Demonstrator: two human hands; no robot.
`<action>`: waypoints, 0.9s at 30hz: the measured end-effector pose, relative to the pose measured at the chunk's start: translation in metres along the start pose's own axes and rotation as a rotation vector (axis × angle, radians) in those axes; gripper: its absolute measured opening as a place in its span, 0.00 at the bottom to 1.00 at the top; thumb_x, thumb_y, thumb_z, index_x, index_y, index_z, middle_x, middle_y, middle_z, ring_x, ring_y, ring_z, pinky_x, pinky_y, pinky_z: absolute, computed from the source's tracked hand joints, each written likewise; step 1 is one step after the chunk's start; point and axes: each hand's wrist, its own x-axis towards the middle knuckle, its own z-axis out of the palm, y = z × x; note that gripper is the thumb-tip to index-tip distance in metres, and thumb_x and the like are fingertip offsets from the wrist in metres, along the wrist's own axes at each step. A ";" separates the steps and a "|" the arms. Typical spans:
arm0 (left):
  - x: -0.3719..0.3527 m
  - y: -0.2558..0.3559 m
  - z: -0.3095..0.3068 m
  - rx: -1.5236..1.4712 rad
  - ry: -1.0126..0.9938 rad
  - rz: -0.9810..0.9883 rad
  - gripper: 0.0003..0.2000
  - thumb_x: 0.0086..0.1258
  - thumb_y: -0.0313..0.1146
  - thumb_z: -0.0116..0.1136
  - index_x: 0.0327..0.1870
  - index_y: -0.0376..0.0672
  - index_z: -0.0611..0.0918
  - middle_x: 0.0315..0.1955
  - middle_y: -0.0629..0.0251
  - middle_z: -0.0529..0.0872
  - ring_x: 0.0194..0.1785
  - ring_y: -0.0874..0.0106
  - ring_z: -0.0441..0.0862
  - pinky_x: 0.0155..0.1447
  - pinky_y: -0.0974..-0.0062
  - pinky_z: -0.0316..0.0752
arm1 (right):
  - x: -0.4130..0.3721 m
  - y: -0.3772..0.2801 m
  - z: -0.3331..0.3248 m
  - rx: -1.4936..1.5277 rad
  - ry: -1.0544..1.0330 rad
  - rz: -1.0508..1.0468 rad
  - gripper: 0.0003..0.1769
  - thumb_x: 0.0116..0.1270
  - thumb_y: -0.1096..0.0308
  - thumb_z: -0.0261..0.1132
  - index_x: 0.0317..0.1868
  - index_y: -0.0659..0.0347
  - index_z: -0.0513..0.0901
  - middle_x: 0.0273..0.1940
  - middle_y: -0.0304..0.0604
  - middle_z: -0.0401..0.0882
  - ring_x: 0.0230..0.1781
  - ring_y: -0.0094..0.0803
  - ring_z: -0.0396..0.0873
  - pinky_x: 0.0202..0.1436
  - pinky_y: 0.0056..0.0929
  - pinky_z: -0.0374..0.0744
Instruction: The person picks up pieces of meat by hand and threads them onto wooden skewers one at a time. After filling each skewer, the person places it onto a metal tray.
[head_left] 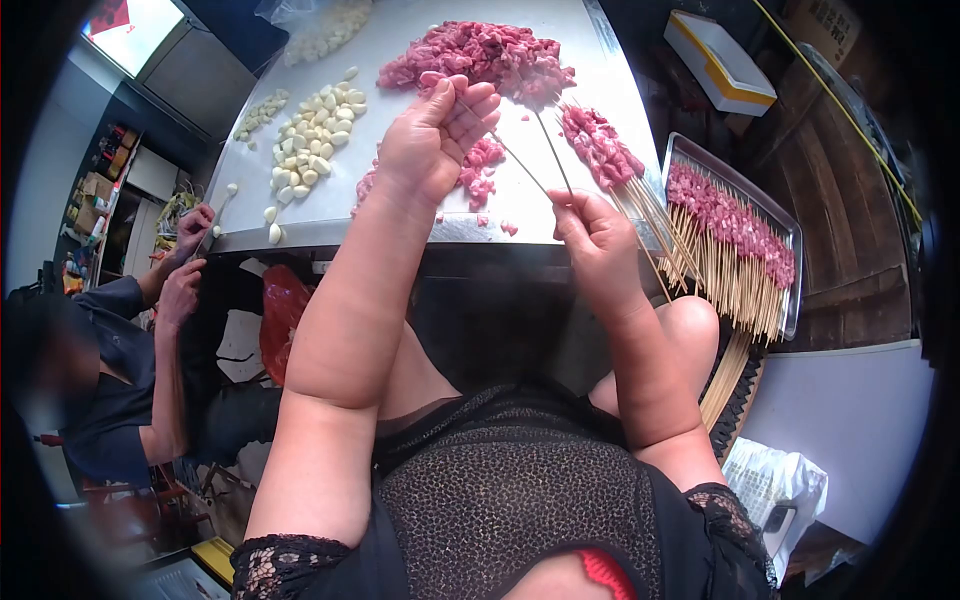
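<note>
My right hand [595,235] is closed near the table's front edge, its thumb and finger pinching thin skewers [556,155] that point up and away. One slants toward my left hand [445,130], the other toward the raw meat. My left hand is raised over the table, palm partly up, thumb and forefinger pressed together; what lies between them is hidden. A large heap of cut raw meat [480,55] lies just beyond it, with smaller pieces [482,170] beside the wrist. Loaded meat skewers [600,145] rest to the right, handles over the edge.
A metal tray [795,250] at right holds rows of meat skewers [735,225]. Bare sticks [727,380] lie below it. Peeled garlic cloves [318,135] are piled on the white table [240,205]. At left, another person's hands [185,260] work at the table's edge. A foam box [720,65] stands back right.
</note>
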 end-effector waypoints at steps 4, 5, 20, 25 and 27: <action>0.000 -0.004 0.000 -0.039 -0.014 -0.035 0.10 0.75 0.33 0.46 0.46 0.36 0.77 0.45 0.47 0.83 0.54 0.56 0.81 0.62 0.55 0.75 | 0.001 0.005 0.002 0.017 0.016 -0.029 0.10 0.65 0.77 0.60 0.46 0.66 0.82 0.23 0.37 0.76 0.23 0.18 0.73 0.29 0.19 0.73; 0.000 -0.005 0.000 -0.039 -0.015 -0.036 0.10 0.75 0.33 0.46 0.46 0.36 0.77 0.45 0.47 0.83 0.54 0.56 0.81 0.62 0.55 0.75 | 0.001 0.005 0.003 0.016 0.017 -0.028 0.10 0.65 0.77 0.60 0.46 0.66 0.82 0.23 0.37 0.76 0.23 0.18 0.73 0.29 0.19 0.73; 0.001 -0.001 0.002 0.118 -0.098 0.062 0.13 0.75 0.32 0.46 0.54 0.33 0.73 0.45 0.50 0.83 0.52 0.60 0.82 0.60 0.58 0.77 | 0.001 0.000 -0.005 0.046 -0.024 0.010 0.11 0.66 0.76 0.60 0.47 0.66 0.83 0.24 0.38 0.78 0.24 0.19 0.75 0.29 0.19 0.74; 0.000 0.007 -0.002 0.183 -0.162 0.028 0.14 0.76 0.33 0.44 0.53 0.33 0.74 0.43 0.49 0.83 0.50 0.59 0.82 0.60 0.58 0.77 | 0.003 -0.006 -0.014 -0.059 -0.043 -0.011 0.11 0.65 0.76 0.60 0.47 0.65 0.83 0.23 0.40 0.78 0.23 0.20 0.75 0.29 0.20 0.73; -0.001 0.007 -0.002 0.203 -0.144 0.026 0.13 0.77 0.33 0.43 0.52 0.32 0.75 0.43 0.49 0.83 0.50 0.59 0.82 0.60 0.58 0.77 | 0.005 -0.004 -0.015 -0.053 -0.043 -0.030 0.12 0.65 0.76 0.60 0.48 0.65 0.83 0.23 0.41 0.78 0.23 0.20 0.75 0.28 0.20 0.73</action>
